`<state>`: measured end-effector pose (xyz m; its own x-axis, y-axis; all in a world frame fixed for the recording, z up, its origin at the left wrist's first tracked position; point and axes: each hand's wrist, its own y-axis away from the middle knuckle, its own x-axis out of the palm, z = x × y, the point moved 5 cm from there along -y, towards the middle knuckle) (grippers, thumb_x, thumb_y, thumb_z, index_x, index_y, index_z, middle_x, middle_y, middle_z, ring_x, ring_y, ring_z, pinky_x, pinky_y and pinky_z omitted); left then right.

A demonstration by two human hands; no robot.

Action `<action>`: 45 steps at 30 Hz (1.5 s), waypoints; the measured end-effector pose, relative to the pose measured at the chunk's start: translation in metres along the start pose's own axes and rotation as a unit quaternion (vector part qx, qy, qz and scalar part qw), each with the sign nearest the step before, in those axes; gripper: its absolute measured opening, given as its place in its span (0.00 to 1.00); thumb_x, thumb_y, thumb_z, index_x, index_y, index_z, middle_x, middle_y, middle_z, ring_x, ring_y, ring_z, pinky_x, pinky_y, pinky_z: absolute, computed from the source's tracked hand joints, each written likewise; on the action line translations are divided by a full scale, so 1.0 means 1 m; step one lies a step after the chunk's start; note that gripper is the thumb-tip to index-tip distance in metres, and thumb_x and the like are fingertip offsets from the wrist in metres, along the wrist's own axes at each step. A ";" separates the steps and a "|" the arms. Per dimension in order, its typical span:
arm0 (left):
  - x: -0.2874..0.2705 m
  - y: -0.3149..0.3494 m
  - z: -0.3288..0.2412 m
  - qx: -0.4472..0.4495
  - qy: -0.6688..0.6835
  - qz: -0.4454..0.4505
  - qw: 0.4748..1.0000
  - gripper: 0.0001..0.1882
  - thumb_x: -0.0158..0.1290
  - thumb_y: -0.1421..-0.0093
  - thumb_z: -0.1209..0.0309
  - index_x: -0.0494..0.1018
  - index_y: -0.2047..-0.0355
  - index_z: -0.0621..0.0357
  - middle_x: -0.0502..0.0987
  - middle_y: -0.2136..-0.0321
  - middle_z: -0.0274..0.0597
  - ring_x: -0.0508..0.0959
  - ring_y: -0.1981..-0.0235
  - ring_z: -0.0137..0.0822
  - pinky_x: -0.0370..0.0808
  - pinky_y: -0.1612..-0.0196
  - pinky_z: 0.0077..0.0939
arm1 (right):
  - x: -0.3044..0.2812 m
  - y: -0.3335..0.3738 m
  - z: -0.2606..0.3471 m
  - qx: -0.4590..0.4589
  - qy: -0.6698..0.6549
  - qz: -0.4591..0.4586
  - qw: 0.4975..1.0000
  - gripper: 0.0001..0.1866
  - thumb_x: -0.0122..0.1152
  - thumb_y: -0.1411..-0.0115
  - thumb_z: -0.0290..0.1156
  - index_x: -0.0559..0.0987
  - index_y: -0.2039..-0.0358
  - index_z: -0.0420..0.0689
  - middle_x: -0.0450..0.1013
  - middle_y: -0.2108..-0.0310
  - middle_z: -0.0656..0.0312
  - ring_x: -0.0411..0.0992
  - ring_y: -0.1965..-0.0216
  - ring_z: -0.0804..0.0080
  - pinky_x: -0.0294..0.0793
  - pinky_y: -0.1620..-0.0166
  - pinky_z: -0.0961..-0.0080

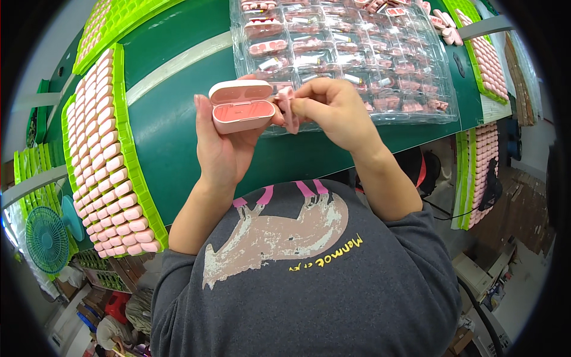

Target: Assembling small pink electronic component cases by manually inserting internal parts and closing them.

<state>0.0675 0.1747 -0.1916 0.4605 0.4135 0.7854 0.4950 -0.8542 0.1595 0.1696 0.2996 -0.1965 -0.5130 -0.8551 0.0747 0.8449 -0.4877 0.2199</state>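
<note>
My left hand (221,153) is closed around a pale pink earbud charging case (244,125). Its lid stands raised, and the hollow inside shows a darker pink. Just right of the case, my right hand (342,116) pinches a small pink plastic piece (289,112) between thumb and fingers. The piece is held upright near the tips of the left hand's fingers; its exact kind is unclear. Beyond both hands lies a clear plastic compartment tray (447,113), holding many small pink parts with white and metallic bits.
On the left, a bright green tray (121,77) carries rows of pink cases. Another green tray (461,15) of cases sits at the far right of the green table (178,101), beside loose pink pieces (450,35). A green fan (47,238) stands at the lower left.
</note>
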 end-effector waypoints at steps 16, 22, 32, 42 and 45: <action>-0.012 -0.001 -0.002 0.092 -0.041 0.031 0.994 0.41 0.22 0.36 0.37 0.64 0.49 0.65 0.76 0.63 0.48 0.77 0.62 0.42 0.71 0.52 0.37 | 0.028 0.019 0.022 -0.192 0.183 -0.156 0.951 0.08 0.64 0.48 0.25 0.80 0.65 0.40 0.76 0.73 0.57 0.76 0.73 0.71 0.74 0.68 0.78; -0.015 -0.004 -0.012 0.089 -0.020 0.044 0.995 0.42 0.27 0.36 0.37 0.58 0.42 0.66 0.75 0.61 0.50 0.77 0.63 0.44 0.75 0.56 0.38 | 0.004 0.020 0.031 -0.211 0.135 -0.097 0.963 0.11 0.64 0.48 0.22 0.82 0.62 0.41 0.76 0.71 0.62 0.73 0.70 0.78 0.70 0.69 0.83; -0.006 0.003 -0.003 0.040 -0.175 0.049 0.982 0.37 0.27 0.34 0.41 0.51 0.38 0.60 0.75 0.59 0.47 0.77 0.60 0.37 0.77 0.60 0.29 | 0.024 0.016 0.075 -0.350 0.238 0.050 0.904 0.08 0.63 0.51 0.20 0.82 0.68 0.42 0.74 0.74 0.59 0.74 0.75 0.66 0.72 0.71 0.76; -0.003 0.001 0.000 0.030 -0.164 0.024 0.986 0.34 0.28 0.33 0.44 0.55 0.40 0.60 0.74 0.56 0.45 0.75 0.57 0.35 0.74 0.55 0.30 | 0.039 0.015 0.065 -0.375 0.322 0.029 0.869 0.06 0.63 0.50 0.26 0.82 0.69 0.45 0.74 0.74 0.60 0.74 0.72 0.62 0.74 0.69 0.70; -0.005 0.001 0.001 0.032 -0.172 0.009 0.985 0.35 0.28 0.33 0.43 0.58 0.41 0.62 0.73 0.55 0.45 0.74 0.54 0.36 0.72 0.51 0.31 | 0.043 0.019 0.066 -0.393 0.355 0.018 0.848 0.07 0.64 0.51 0.27 0.82 0.69 0.46 0.74 0.73 0.60 0.74 0.71 0.61 0.74 0.68 0.69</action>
<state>0.0660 0.1723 -0.1959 0.6858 0.4904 0.5377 0.5253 -0.8450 0.1006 0.1531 0.2649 -0.1248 -0.4997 -0.6269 -0.5977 0.8415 -0.1878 -0.5065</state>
